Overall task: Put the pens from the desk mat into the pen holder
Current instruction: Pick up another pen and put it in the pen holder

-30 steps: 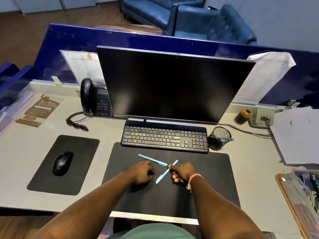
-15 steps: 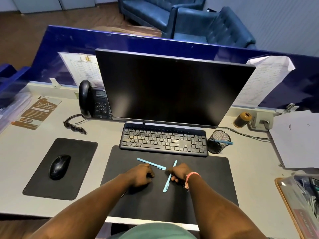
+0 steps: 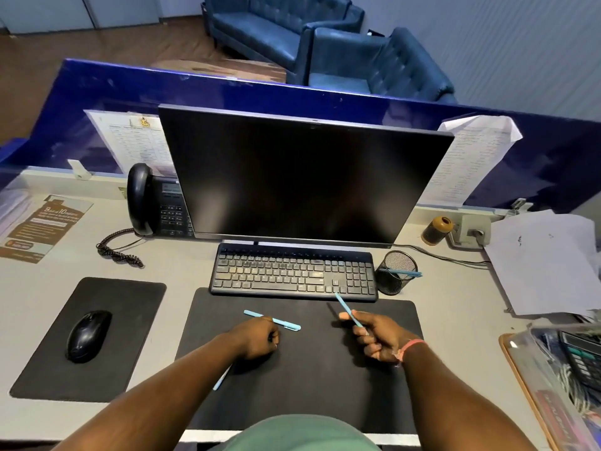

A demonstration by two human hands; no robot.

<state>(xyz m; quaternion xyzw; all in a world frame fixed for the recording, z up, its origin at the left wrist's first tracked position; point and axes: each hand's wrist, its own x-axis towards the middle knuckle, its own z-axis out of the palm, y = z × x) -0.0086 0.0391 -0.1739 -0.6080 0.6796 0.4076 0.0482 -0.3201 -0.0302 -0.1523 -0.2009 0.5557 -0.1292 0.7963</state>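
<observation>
One pen [image 3: 348,310] in right hand [image 3: 380,338] grip, tip toward keyboard [image 3: 294,273], left hand [image 3: 257,336] fisted.

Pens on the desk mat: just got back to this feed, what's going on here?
A person is clearing light blue pens off the black desk mat into the mesh pen holder, which has one pen lying across its top. The right hand is shut on a pen, lifted and pointing toward the keyboard. The left hand rests on the mat at another pen lying flat. One more pen pokes out beneath the left forearm.
</observation>
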